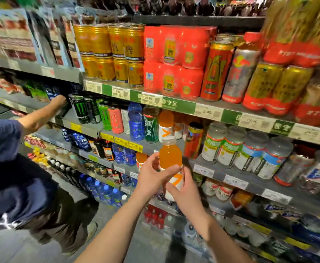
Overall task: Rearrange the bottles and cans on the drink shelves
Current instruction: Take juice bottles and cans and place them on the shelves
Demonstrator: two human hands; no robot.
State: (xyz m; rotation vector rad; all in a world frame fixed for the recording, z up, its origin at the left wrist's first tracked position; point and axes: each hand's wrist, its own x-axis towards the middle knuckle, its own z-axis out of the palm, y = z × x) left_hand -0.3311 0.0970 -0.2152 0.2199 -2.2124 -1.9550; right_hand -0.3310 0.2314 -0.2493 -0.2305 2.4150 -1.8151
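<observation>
I hold an orange drink bottle [170, 158] with a white cap and a white label upright in front of the second shelf. My left hand [152, 176] grips its middle from the left. My right hand [184, 186] wraps the white label low on the right. Another orange bottle of the same kind [165, 121] stands on the shelf right behind it, between a green bottle [151, 124] and a red can [193, 141]. A third orange bottle [141, 160] stands one shelf lower.
Another person in a dark blue top [13, 168] stands at the left and reaches an arm [41, 114] toward the black cans [81, 109]. Gold cans [109, 54] and red multipacks [174, 59] fill the upper shelf. White-capped bottles [231, 147] line the right.
</observation>
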